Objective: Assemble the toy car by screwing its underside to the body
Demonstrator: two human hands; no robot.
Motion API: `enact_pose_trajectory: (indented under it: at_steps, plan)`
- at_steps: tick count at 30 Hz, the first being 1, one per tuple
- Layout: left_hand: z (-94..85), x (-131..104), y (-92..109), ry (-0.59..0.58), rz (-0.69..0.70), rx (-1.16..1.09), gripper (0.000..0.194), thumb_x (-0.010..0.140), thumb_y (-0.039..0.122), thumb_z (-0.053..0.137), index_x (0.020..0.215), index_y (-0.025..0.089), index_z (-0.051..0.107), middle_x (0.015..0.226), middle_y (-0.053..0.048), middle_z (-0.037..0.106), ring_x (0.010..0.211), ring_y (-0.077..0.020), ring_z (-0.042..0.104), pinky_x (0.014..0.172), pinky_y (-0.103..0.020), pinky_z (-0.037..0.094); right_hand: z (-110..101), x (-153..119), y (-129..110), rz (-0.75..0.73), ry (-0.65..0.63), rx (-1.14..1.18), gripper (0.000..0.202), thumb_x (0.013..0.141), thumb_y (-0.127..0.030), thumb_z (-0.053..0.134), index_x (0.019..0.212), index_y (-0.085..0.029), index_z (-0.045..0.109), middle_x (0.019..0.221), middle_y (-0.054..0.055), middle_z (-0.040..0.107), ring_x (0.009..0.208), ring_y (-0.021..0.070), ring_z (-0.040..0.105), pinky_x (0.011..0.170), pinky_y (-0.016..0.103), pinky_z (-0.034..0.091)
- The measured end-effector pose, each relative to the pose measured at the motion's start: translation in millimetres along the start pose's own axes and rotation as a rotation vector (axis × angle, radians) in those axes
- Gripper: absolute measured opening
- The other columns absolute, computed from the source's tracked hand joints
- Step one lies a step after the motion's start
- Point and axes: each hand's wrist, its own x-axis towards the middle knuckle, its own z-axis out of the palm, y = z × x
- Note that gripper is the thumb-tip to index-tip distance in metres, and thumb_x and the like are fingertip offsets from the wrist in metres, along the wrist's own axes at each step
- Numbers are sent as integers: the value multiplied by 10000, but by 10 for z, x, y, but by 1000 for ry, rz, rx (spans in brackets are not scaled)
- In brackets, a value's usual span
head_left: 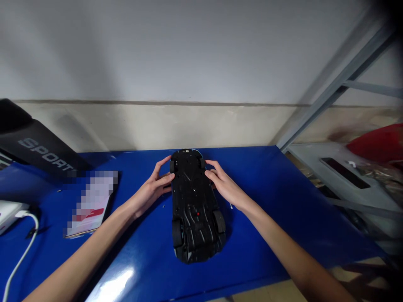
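A toy car point(195, 197) with a black underside faces me upside down, its wheels showing along both sides. My left hand point(157, 180) grips the far part of its left side, thumb and fingers against the edge. On the opposite side my right hand point(222, 180) holds the far right edge in the same way, near the front wheel. The car's upper body is hidden beneath it. A tiny dark piece, perhaps a screw point(163, 206), lies left of the car. The tip of a thin metal piece point(231, 206) shows below my right wrist.
On the blue table point(132, 247), a phone point(91, 205) lies beside my left forearm. A dark bottle marked SPORT point(47, 151) and a white device with a cable point(31, 216) are farther left. A wall stands behind; a metal rack point(330, 100) is at right.
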Motion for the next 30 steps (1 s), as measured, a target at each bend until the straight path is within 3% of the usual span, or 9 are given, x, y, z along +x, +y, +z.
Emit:
enact_pose_trajectory:
  at_steps: [4,6,10,15,20,30]
  plan:
    - [-14,-6,-6,-9,7,-9,757,883,396,687,1517,419,274,1349,-72,608,1205,-330,590,1052,-536,403,-8,-31,-52,-23,-6,-45,480,991,-542,373,1429,-348,410,1130,29,672,1053,221,647,999,472,461]
    - [-18,-13,-4,-16,9,-11,750,897,392,672,1522,415,259,1364,-75,600,1237,-331,570,1063,-542,395,-9,-44,-84,-43,-1,-87,516,993,-553,362,1465,-349,404,1283,43,648,1190,242,605,1072,501,408]
    - [-25,-25,-2,-38,9,-3,755,910,410,650,1534,413,223,1399,-82,578,1264,-343,551,1066,-569,392,0,-58,-104,-103,-9,-124,570,1003,-554,325,1532,-343,324,1592,0,361,1478,261,309,1190,555,239]
    - [-19,-32,-11,-52,10,-15,770,895,440,659,1532,420,226,1433,-76,557,1265,-357,549,1073,-580,389,25,-67,-78,-76,-18,-171,587,1003,-593,274,1553,-406,193,1609,-63,286,1506,240,234,1200,585,201]
    - [0,-38,-7,-52,11,-43,749,913,422,641,1535,412,225,1427,-71,569,1283,-351,539,1072,-564,397,41,-82,-109,-107,-59,-97,611,1007,-597,243,1567,-374,143,1639,-73,174,1522,194,154,1232,507,134]
    - [21,-48,19,-65,9,-77,722,929,387,621,1537,415,233,1439,-64,560,1292,-368,532,1054,-574,413,53,-104,-172,-131,-113,-6,636,1013,-589,224,1572,-357,28,1656,-67,32,1531,165,34,1235,500,57]
